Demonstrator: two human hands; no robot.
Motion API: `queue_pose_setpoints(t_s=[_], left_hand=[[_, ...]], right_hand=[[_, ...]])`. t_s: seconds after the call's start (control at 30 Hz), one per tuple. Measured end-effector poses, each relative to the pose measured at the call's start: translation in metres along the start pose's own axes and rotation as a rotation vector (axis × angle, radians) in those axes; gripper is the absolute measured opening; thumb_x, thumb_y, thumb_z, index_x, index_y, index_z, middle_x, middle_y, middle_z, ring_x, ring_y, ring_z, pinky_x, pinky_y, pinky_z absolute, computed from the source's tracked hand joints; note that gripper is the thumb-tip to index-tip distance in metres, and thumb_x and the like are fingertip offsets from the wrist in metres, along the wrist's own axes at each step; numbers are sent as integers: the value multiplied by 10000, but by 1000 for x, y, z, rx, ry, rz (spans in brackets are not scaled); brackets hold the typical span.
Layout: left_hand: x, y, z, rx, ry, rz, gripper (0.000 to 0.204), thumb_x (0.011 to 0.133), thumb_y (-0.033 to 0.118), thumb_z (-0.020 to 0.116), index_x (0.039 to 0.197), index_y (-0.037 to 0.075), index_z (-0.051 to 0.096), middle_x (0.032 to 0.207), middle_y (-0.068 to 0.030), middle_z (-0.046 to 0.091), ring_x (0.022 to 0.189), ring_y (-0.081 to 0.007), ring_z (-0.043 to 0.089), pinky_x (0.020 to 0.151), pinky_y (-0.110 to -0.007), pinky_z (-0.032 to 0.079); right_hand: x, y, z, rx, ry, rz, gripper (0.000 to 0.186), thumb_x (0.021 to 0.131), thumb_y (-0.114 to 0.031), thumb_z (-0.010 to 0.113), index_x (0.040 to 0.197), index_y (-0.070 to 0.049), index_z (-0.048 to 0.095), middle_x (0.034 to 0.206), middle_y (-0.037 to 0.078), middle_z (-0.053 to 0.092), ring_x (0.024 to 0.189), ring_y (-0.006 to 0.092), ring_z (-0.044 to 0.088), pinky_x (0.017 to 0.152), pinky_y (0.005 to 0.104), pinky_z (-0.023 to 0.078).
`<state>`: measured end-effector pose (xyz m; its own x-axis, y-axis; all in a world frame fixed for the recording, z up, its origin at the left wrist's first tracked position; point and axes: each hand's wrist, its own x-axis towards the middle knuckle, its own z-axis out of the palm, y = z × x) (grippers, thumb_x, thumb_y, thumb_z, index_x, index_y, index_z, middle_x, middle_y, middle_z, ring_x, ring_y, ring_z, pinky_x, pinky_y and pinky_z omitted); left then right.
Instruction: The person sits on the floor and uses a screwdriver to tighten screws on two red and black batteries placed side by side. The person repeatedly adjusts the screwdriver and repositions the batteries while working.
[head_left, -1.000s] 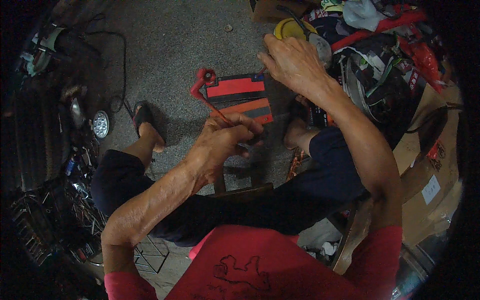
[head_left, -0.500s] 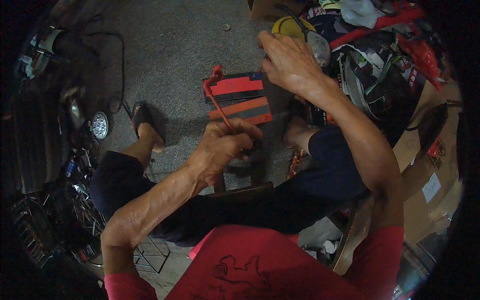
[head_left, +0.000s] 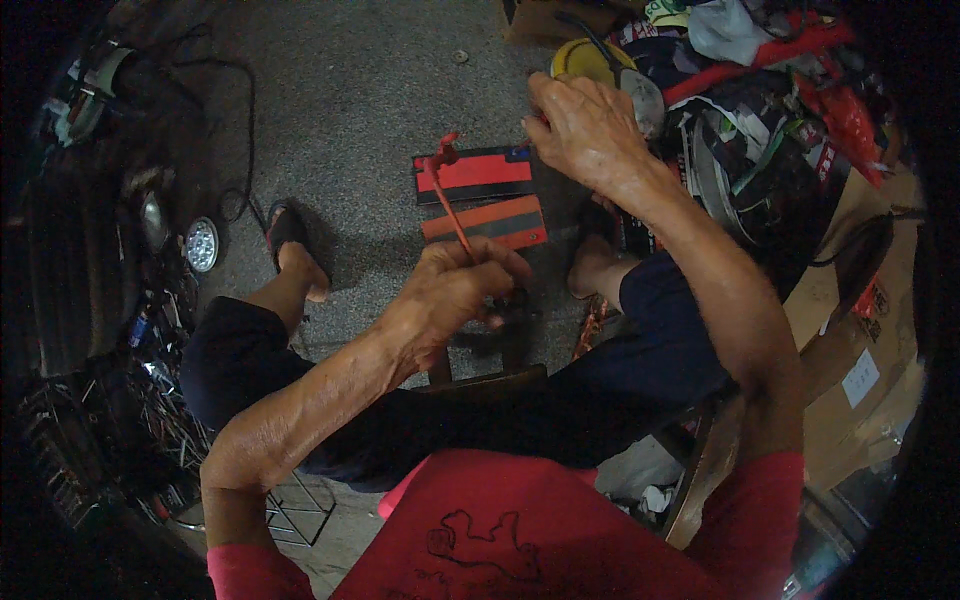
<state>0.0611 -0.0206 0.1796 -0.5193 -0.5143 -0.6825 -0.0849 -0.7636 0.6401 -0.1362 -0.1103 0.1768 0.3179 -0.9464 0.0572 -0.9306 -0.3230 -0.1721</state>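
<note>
My left hand [head_left: 455, 295] is closed around the lower end of a thin red rod-like strand [head_left: 452, 205]. Its upper end is bent and lumpy and rises away from me above the floor. What else lies inside the left fingers is hidden. Further up and to the right, my right hand [head_left: 590, 130] is closed, fingertips pinched together; whatever it grips is too small or hidden to name. Below the hands on the floor lie a red and black flat rectangular piece [head_left: 480, 172] and an orange one with a grey stripe [head_left: 490, 222].
Cluttered bags and red plastic [head_left: 845, 120] pile up at the right, beside a yellow round object [head_left: 585, 62]. Cardboard [head_left: 870, 420] lies lower right. On the left are loose metal tools [head_left: 175, 400], a round lamp-like disc [head_left: 201, 245] and a black cable [head_left: 248, 120].
The view has shifted slightly, so most things appear a little lower and to the right. Both hands keep nearly the same pose, and the left still holds the red strand.
</note>
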Motion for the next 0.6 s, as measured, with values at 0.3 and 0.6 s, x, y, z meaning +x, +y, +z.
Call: queue_pose_setpoints(t_s=[0.3, 0.6], left_hand=[[2, -3, -1, 11, 26, 3, 180, 800, 77, 558, 957, 23, 626, 959, -69, 646, 868, -151, 594, 708, -292, 486], [3, -5, 2, -29, 40, 16, 195, 761, 84, 561, 923, 13, 643, 895, -63, 646, 813, -139, 596, 652, -273, 490]], right_hand=[[2, 1, 0, 90, -34, -83, 269, 770, -120, 582, 1020, -37, 528, 950, 171, 602, 932, 368, 579, 776, 475, 447], [8, -3, -1, 27, -63, -49, 183, 753, -110, 577, 910, -34, 521, 897, 167, 588, 918, 376, 571, 777, 479, 439]])
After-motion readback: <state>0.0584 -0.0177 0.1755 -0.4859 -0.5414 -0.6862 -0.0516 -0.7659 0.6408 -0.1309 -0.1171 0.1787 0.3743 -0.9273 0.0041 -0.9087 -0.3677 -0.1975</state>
